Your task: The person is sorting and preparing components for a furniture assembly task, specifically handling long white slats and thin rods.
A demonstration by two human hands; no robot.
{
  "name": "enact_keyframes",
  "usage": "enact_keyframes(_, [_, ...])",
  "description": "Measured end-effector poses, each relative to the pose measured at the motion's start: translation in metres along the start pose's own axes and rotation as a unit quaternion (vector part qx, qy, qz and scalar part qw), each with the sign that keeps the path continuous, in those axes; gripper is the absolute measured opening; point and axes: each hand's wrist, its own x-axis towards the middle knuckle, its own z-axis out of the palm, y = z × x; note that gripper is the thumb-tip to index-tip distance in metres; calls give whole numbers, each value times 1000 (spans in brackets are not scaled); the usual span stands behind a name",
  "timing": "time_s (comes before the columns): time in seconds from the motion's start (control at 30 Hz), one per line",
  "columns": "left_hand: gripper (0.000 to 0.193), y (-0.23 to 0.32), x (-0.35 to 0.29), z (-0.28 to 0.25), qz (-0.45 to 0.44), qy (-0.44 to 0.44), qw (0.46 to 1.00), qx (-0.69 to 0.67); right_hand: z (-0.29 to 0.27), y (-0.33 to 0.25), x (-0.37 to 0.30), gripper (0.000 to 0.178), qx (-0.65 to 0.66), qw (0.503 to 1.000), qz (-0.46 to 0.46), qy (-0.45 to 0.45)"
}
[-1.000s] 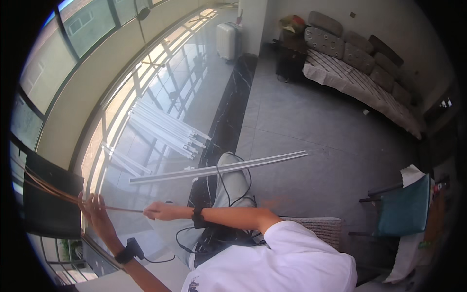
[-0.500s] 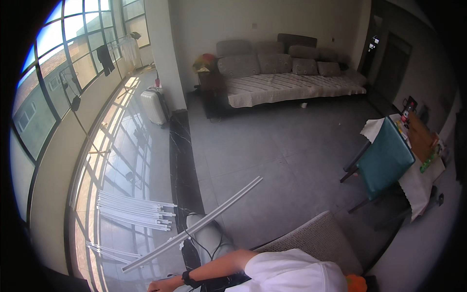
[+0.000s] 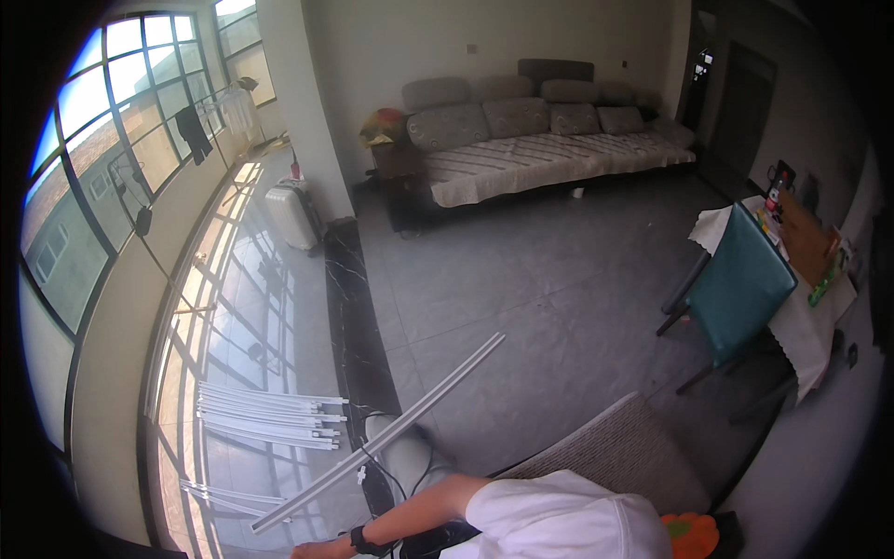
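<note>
My right arm in a white sleeve reaches across to the left, a dark band at its wrist. Only the back of my right hand (image 3: 317, 551) shows at the lower edge; its fingers are cut off. Just above it, near the hand, is the lower end of a long pale grey strip (image 3: 391, 438). This strip slants up to the right, crossing in front of my grey-clad leg (image 3: 403, 456), where a dark cord loops. A small white piece (image 3: 361, 475) is beside the strip. My left hand is out of view.
Several white strips (image 3: 270, 416) lie in a row on the shiny floor at left, with a smaller group (image 3: 228, 497) nearer. A ribbed cushioned seat (image 3: 605, 452) is at lower right. Beyond are a green chair (image 3: 745, 284), a sofa (image 3: 559, 163) and a suitcase (image 3: 291, 216).
The whole view has shifted slightly, so the floor strips appear a little lower and further right. My right hand sits slightly lower in the picture, and less of it shows.
</note>
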Motion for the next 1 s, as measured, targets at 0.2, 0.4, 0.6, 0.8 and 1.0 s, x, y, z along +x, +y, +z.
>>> enact_keyframes(0.2, [45, -7, -14, 18, 78, -72, 991, 78, 12, 30, -3, 27, -39, 992, -116, 11])
enact_keyframes(0.4, [44, -4, -23, 25, 87, -152, 981, 84, 9, 24, 1, 26, 85, 991, -19, -105])
enact_keyframes(0.6, [33, -4, -33, -11, 28, 20, 999, 12, 15, 43, 12, 25, -92, 993, -29, 68])
enact_keyframes(0.8, [26, -46, -35, 21, 7, -11, 991, -135, -21, 38, 2, 24, -49, 998, 24, 11])
enact_keyframes(1.0, [27, -5, -17, 30, 20, 11, 990, -141, -43, -22, 23, 35, -207, 972, -99, 50])
